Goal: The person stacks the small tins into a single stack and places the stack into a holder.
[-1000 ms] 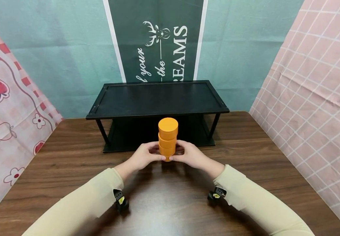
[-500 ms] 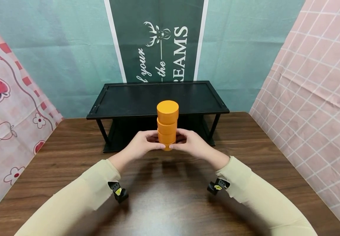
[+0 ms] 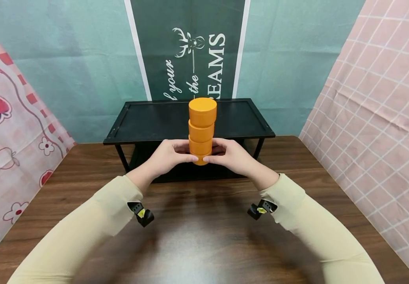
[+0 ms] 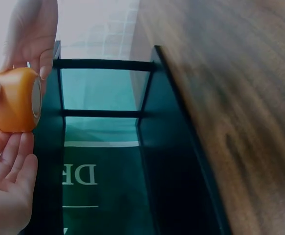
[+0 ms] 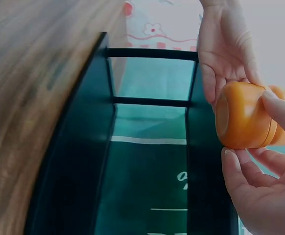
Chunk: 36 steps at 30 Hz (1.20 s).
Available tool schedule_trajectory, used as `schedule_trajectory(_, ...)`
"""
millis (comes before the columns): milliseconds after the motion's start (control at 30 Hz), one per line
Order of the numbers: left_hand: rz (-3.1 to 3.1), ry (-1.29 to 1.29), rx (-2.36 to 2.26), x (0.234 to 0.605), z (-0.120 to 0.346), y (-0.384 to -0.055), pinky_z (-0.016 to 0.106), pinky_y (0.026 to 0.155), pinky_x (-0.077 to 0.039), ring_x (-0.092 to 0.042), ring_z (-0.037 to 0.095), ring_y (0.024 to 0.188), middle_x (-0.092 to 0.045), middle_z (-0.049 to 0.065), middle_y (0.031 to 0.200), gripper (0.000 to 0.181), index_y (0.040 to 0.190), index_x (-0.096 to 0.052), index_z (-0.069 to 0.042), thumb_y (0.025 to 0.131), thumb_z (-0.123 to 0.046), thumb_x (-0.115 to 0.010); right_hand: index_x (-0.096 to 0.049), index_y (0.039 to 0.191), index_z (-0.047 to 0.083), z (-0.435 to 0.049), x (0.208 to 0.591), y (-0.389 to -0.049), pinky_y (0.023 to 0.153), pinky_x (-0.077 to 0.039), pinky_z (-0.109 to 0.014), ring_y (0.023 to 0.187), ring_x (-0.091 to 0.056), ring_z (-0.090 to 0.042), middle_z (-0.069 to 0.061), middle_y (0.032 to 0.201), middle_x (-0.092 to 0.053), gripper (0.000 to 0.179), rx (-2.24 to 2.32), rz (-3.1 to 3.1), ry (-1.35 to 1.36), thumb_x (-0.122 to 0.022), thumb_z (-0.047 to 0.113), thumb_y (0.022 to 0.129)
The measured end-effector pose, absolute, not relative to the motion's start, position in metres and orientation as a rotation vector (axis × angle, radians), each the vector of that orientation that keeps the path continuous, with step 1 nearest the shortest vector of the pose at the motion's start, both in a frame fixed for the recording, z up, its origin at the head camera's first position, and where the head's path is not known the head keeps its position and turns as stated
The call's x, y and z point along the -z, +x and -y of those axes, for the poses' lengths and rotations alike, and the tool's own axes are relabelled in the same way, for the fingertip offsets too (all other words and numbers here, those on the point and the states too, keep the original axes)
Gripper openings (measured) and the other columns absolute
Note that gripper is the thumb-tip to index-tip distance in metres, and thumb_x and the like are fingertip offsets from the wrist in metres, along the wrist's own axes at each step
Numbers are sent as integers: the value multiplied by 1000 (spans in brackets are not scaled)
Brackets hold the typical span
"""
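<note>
A tall stack of several orange round containers (image 3: 202, 133) is held up in front of the black shelf, nearly upright, its tiers slightly offset. My left hand (image 3: 163, 158) grips the lowest tier from the left, thumb at the front and fingers behind. From the right, my right hand (image 3: 238, 158) holds the same tier in a mirrored grip, the two thumb tips close together. In the left wrist view the bottom container (image 4: 19, 100) shows a rounded edge and a pale ring underneath. The right wrist view shows that base (image 5: 223, 116) off the table, beside the upper shelf board.
A black two-level shelf (image 3: 147, 120) stands at the back of the brown wooden table (image 3: 197, 236). Its lower board is partly hidden by my hands. A teal cloth (image 3: 84, 71) hangs behind, with patterned cloths on the left and right.
Both hands have lifted the orange stack steadily upward and toward the shelf. Its top now overlaps the upper board's far edge in the head view. The grip looks unchanged.
</note>
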State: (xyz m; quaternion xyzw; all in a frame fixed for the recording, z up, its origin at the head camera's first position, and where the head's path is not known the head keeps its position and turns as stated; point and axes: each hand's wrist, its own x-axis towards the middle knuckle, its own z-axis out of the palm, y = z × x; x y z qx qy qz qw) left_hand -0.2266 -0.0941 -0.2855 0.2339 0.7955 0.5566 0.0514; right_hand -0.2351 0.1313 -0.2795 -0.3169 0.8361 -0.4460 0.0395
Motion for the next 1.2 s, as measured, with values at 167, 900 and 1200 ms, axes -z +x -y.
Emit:
schedule_trajectory(167, -2434, 719, -1684, 273, 98, -234, 35, 88, -49, -61, 16, 101, -65, 5, 113, 48, 124, -60, -9, 80, -21, -75, -54, 128, 7, -129, 266, -242, 84, -50, -32, 97, -60, -16, -4, 118, -60, 49, 1366, -2560, -998, -70, 24, 85)
schedule_trajectory(900, -2532, 636, -1629, 243, 99, -273, 37, 95, -43, -58, 15, 107, -63, 5, 117, 49, 125, -59, -9, 82, -26, -73, -50, 132, 9, -126, 242, -286, 93, -45, -38, 104, -57, -18, -4, 123, -58, 52, 1374, -2573, -925, -67, 30, 87)
schedule_trajectory(1200, -2551, 598, -1648, 250, 98, -290, 36, 97, -41, -57, 14, 108, -63, 5, 118, 48, 125, -59, -8, 82, -25, -73, -49, 132, 7, -123, 248, -303, 96, -42, -41, 108, -55, -22, -9, 125, -57, 52, 1387, -2565, -862, -66, 28, 88)
